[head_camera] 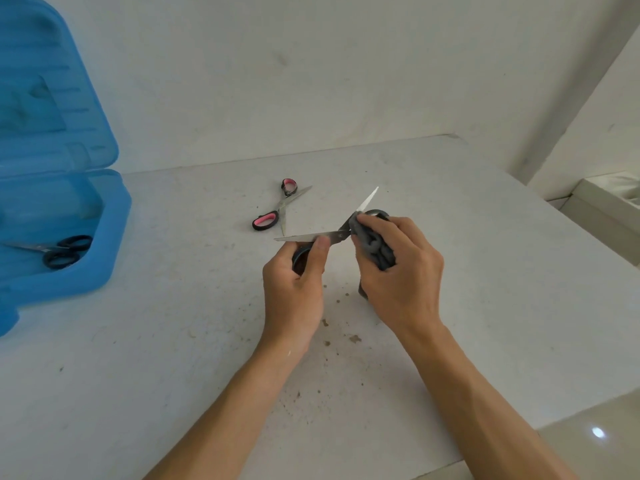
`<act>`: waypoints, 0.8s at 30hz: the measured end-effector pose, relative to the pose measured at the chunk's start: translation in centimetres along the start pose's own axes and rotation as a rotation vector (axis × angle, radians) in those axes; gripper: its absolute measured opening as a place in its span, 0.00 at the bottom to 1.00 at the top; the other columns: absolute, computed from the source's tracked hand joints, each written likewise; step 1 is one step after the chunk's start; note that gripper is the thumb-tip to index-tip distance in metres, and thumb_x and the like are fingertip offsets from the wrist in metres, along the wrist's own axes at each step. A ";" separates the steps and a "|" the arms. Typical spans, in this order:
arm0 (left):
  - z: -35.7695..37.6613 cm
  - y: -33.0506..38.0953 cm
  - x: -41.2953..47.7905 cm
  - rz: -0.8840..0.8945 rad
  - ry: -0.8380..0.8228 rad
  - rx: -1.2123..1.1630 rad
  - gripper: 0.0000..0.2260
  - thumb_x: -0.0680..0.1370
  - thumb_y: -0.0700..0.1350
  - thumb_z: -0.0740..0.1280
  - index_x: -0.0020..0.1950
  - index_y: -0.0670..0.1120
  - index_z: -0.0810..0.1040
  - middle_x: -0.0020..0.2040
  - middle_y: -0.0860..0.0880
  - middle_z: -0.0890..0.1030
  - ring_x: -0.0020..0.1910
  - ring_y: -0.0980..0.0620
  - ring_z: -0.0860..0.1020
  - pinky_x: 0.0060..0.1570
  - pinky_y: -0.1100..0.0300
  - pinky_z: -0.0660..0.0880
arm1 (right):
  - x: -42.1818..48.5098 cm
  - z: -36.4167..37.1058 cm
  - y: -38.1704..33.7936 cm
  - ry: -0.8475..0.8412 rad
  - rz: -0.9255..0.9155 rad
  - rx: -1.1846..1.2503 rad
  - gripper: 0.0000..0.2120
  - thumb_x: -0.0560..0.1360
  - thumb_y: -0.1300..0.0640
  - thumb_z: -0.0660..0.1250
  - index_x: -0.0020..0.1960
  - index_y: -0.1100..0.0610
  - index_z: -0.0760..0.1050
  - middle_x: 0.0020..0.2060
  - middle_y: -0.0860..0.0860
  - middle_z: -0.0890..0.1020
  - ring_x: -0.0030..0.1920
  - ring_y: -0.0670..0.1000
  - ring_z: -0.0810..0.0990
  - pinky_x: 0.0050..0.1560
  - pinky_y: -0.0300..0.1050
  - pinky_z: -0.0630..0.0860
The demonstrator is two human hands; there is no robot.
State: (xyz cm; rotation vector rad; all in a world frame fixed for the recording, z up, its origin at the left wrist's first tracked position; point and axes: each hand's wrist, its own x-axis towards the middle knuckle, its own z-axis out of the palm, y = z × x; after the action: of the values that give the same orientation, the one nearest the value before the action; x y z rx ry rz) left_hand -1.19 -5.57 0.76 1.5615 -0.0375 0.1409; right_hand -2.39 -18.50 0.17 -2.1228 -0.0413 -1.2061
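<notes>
White speckled counter (485,289) pushed up against a plain white wall (311,81), a bit grubby, with brownish crumbs (353,338) scattered on it. The pink-handled scissors (282,206) lying open on the counter are my reference point for everything else.

Just in front of them and a little to the right, both hands are busy with a second pair, the grey-handled scissors (332,236), held up off the counter. The left hand (298,289) is curled around one handle loop, and its thumb (320,249) is laid up against the flat of a blade. The right hand (398,271) is closed around a wadded grey cloth (372,245), fingers wrapped over it, and the cloth is pressed against the scissors right at the pivot.

The grey pair is spread wide open, so there's no single long axis. One blade runs nearly level, with its tip pointing left and ending just in front of the pink pair. The other blade angles up and away toward the wall, with its tip off to the right of the pink pair. The second handle loop peeks out just behind the right hand's fingertips.

Well off to the left of the pink pair is an open blue plastic case (104,271) with its lid propped up, and black-handled scissors (64,252) lying inside the bottom half.
</notes>
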 end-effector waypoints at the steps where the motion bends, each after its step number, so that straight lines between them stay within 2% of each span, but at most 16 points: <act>1: 0.1 0.0 0.0 -0.014 -0.004 -0.014 0.08 0.82 0.50 0.68 0.44 0.51 0.81 0.30 0.58 0.74 0.30 0.59 0.70 0.31 0.67 0.69 | -0.1 0.1 0.1 -0.026 -0.066 0.002 0.09 0.76 0.62 0.76 0.56 0.60 0.86 0.48 0.53 0.84 0.46 0.52 0.83 0.45 0.44 0.80; 4: 0.1 -0.2 0.0 -0.054 -0.002 -0.041 0.10 0.82 0.50 0.68 0.43 0.49 0.81 0.30 0.59 0.76 0.31 0.61 0.72 0.33 0.67 0.71 | -0.7 0.6 0.2 -0.120 -0.215 0.012 0.07 0.77 0.62 0.75 0.55 0.62 0.86 0.48 0.55 0.84 0.47 0.53 0.82 0.45 0.47 0.80; 9: 0.3 0.0 -0.1 -0.075 -0.014 -0.036 0.11 0.82 0.51 0.67 0.42 0.47 0.80 0.33 0.53 0.74 0.33 0.56 0.70 0.37 0.59 0.70 | 0.1 -0.1 1.4 -0.005 -0.138 -0.051 0.06 0.75 0.64 0.74 0.51 0.61 0.86 0.47 0.53 0.84 0.46 0.53 0.83 0.43 0.48 0.81; 13: 0.0 0.1 -0.1 -0.079 -0.019 -0.061 0.13 0.83 0.51 0.66 0.43 0.45 0.80 0.32 0.54 0.75 0.33 0.58 0.71 0.35 0.61 0.72 | -0.7 0.6 0.3 -0.117 -0.244 0.023 0.05 0.76 0.64 0.74 0.52 0.63 0.86 0.47 0.55 0.84 0.46 0.53 0.83 0.44 0.47 0.81; 17: -0.2 0.4 -0.1 -0.068 -0.023 -0.066 0.13 0.83 0.51 0.66 0.42 0.44 0.79 0.32 0.53 0.73 0.33 0.56 0.69 0.33 0.63 0.70 | 0.0 0.4 0.9 0.018 -0.114 -0.022 0.06 0.75 0.65 0.73 0.51 0.61 0.86 0.47 0.53 0.84 0.45 0.53 0.83 0.43 0.48 0.81; 22: -0.3 0.4 0.0 -0.101 -0.033 -0.104 0.13 0.83 0.51 0.66 0.46 0.43 0.81 0.34 0.52 0.76 0.33 0.57 0.72 0.35 0.63 0.73 | -0.8 0.9 -0.1 -0.068 -0.292 -0.030 0.05 0.77 0.63 0.74 0.51 0.63 0.85 0.47 0.55 0.84 0.46 0.54 0.83 0.43 0.49 0.80; 24: -0.6 0.4 0.1 -0.095 -0.041 -0.112 0.14 0.83 0.51 0.66 0.45 0.41 0.79 0.33 0.52 0.73 0.33 0.57 0.69 0.35 0.62 0.71 | -0.2 0.5 0.4 0.026 -0.241 -0.064 0.05 0.76 0.65 0.74 0.51 0.62 0.86 0.47 0.55 0.84 0.45 0.53 0.83 0.41 0.46 0.80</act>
State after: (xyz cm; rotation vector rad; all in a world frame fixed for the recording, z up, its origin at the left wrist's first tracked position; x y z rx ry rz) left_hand -1.14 -4.91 1.20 1.4515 -0.0032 0.0313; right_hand -2.03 -18.44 -0.37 -2.2047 -0.2574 -1.3892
